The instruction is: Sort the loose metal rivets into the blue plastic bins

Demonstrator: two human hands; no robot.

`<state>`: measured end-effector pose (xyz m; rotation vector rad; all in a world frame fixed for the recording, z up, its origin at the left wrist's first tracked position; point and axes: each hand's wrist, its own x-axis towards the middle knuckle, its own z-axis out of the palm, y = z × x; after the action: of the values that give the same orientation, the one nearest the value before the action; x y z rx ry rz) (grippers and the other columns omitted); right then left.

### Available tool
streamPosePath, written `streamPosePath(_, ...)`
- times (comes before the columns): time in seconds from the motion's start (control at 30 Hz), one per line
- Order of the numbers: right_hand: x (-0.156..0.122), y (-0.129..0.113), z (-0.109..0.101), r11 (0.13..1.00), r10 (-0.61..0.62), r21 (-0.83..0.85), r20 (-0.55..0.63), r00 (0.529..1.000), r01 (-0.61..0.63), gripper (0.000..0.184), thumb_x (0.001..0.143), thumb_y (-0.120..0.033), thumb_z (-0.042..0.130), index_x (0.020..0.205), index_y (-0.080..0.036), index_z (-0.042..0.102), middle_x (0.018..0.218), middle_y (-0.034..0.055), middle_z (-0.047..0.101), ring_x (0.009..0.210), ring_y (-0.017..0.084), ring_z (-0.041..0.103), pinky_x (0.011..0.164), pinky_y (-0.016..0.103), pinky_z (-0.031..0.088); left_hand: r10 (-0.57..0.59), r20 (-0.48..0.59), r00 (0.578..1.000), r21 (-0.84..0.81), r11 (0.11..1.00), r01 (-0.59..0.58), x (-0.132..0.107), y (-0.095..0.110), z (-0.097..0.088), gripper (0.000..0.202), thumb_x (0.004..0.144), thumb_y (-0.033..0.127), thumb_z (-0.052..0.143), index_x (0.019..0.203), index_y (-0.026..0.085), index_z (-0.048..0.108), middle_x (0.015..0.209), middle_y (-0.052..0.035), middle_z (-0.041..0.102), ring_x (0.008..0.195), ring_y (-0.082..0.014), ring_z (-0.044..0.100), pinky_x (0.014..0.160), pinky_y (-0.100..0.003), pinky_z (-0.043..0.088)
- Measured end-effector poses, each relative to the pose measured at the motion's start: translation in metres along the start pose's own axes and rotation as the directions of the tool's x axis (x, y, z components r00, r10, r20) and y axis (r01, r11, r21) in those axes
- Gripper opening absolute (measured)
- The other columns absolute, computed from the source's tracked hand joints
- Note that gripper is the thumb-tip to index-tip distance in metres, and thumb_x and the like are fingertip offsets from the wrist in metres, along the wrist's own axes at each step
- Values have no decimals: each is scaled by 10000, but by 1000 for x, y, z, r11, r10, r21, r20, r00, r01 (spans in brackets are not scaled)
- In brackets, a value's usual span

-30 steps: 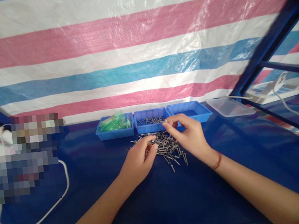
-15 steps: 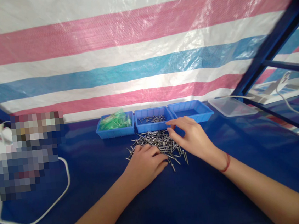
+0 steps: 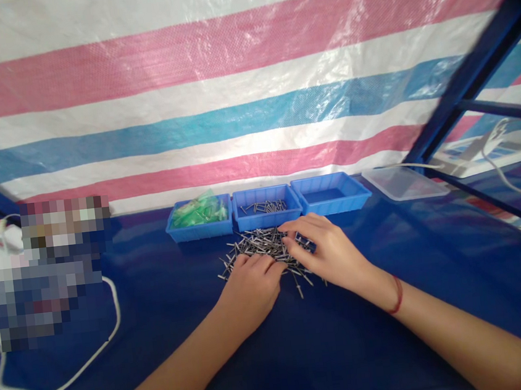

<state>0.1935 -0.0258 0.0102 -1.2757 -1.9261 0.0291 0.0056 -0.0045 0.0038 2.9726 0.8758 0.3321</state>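
A loose pile of small grey metal nails [image 3: 266, 244] lies on the blue table [image 3: 172, 328], just in front of three blue bins. My left hand [image 3: 251, 283] rests on the near left edge of the pile, its fingers curled down over some nails. My right hand [image 3: 329, 250] lies on the right side of the pile, fingertips bent together and pinching into the nails. The middle bin [image 3: 266, 207] holds a few nails. The left bin [image 3: 200, 217] holds green plastic pieces. Nothing shows in the right bin [image 3: 332, 192].
A clear plastic lid or tray [image 3: 399, 181] lies right of the bins. A white cable [image 3: 75, 376] loops across the table at the left, beside a blurred-out area. A striped tarp hangs behind, and a dark blue frame post [image 3: 463, 84] slants at the right.
My right hand came back from over the middle bin down onto the pile and closed its fingers there. My left hand lowered onto the pile's near edge and curled.
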Motion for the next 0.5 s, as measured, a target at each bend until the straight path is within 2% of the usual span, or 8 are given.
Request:
streamPosePath(0.07,0,-3,-2,1000,6,18,-11,1000,-6,138,875,-185,534,968,-190,635,871,32,683,825,194,605,805,361,438,-45,-63,997,-82,996,39,0,-4,1,302,928,122,405,1175,175,571,1012,-84,617,931,-224,581,787,-363,422)
streamPosePath(0.13,0,-7,-3,999,22,46,-11,1000,-21,136,874,-185,537,967,-185,636,857,30,681,815,189,603,799,352,435,-119,-148,982,-261,962,77,1,-8,1,302,940,122,374,1163,166,574,1044,-96,598,961,-210,575,818,-344,442)
streamPosePath(0.2,0,-10,-2,994,53,97,10,999,-54,129,873,-187,539,953,-184,641,846,27,678,809,183,599,787,336,433,-222,-213,951,-462,881,102,2,-11,1,256,953,159,371,1087,169,590,1032,-85,598,969,-191,572,844,-320,447)
streamPosePath(0.3,-2,-14,1,960,136,231,101,986,-157,126,886,-218,526,878,-186,648,816,21,666,768,166,584,732,300,430,-389,-210,897,-675,722,155,4,-10,1,182,951,229,414,1029,171,568,988,-60,619,922,-175,586,819,-299,454)
streamPosePath(0.4,-2,-17,6,858,215,415,243,946,-302,208,912,-305,501,813,-178,633,748,7,623,689,140,545,648,262,415,-456,-174,873,-775,610,164,6,-5,1,159,936,261,450,1007,178,566,956,-40,616,858,-160,587,749,-274,456)
streamPosePath(0.5,-2,-19,8,719,221,571,352,909,-396,295,924,-376,486,761,-168,620,716,-4,590,683,125,528,648,242,404,-435,-199,878,-804,584,107,6,-1,-1,141,917,255,477,934,180,595,990,-45,587,895,-164,573,729,-261,456)
